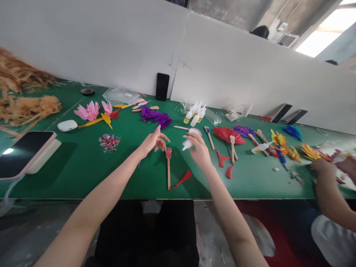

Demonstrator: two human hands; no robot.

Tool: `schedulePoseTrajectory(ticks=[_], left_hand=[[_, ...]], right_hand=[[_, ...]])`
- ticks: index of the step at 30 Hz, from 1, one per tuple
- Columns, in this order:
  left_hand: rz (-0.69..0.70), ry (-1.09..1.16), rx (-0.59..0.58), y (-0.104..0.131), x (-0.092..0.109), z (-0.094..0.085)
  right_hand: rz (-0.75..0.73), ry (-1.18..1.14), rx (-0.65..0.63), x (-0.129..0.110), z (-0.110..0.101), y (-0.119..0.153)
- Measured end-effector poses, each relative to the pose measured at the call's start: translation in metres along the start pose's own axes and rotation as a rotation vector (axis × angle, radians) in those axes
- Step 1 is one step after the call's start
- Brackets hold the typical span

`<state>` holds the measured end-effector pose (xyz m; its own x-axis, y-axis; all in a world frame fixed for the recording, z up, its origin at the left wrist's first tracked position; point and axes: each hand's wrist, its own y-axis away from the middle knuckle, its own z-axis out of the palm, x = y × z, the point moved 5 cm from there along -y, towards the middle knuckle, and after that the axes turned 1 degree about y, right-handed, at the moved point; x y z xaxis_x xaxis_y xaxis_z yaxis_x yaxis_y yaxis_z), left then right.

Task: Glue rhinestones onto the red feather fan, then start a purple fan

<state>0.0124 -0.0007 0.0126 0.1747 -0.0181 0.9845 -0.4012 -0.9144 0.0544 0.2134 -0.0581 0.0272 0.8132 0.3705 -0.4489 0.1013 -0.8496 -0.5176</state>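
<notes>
1. A slim wooden fan handle (168, 168) with a red tassel (183, 179) lies on the green bench (83, 167) near its front edge.
2. Left hand (152, 141): fingers loosely spread, empty, just above the handle's top.
3. Right hand (198, 149): fingers curled around a small white glue bottle (187, 145).

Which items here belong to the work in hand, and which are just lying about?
In hand: left hand above wooden stick with red tassel; right hand holding small glue bottle; purple feathers.
Lying about: phone, white case, tape roll.

craft workshop | green bench (83, 167) | feather fans (230, 135) | glue bottles (194, 113)
</notes>
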Motion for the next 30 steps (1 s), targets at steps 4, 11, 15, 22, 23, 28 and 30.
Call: schedulePoseTrajectory(ticks=[4,11,15,22,23,28,30], left_hand=[[-0.014,0.114,-0.239,0.003,-0.001,0.017],[0.054,0.083,-0.274,0.002,0.005,0.014],[0.069,0.146,-0.226,-0.003,0.006,0.018],[0.268,-0.118,-0.104,-0.006,0.01,0.03],[0.279,-0.167,-0.087,-0.005,0.01,0.03],[0.284,-0.324,-0.032,-0.003,0.009,0.029],[0.312,-0.342,-0.016,-0.003,0.009,0.028]], right_hand=[[-0.277,0.148,-0.101,-0.045,0.018,-0.023],[-0.209,-0.218,-0.085,-0.051,0.014,-0.041],[-0.033,-0.836,-0.173,-0.032,0.02,-0.04],[0.323,-1.043,-0.176,-0.017,0.051,-0.033],[0.327,-1.047,-0.179,-0.018,0.051,-0.031],[0.288,-1.072,-0.234,-0.023,0.045,-0.023],[0.257,-1.072,-0.252,-0.024,0.043,-0.022]])
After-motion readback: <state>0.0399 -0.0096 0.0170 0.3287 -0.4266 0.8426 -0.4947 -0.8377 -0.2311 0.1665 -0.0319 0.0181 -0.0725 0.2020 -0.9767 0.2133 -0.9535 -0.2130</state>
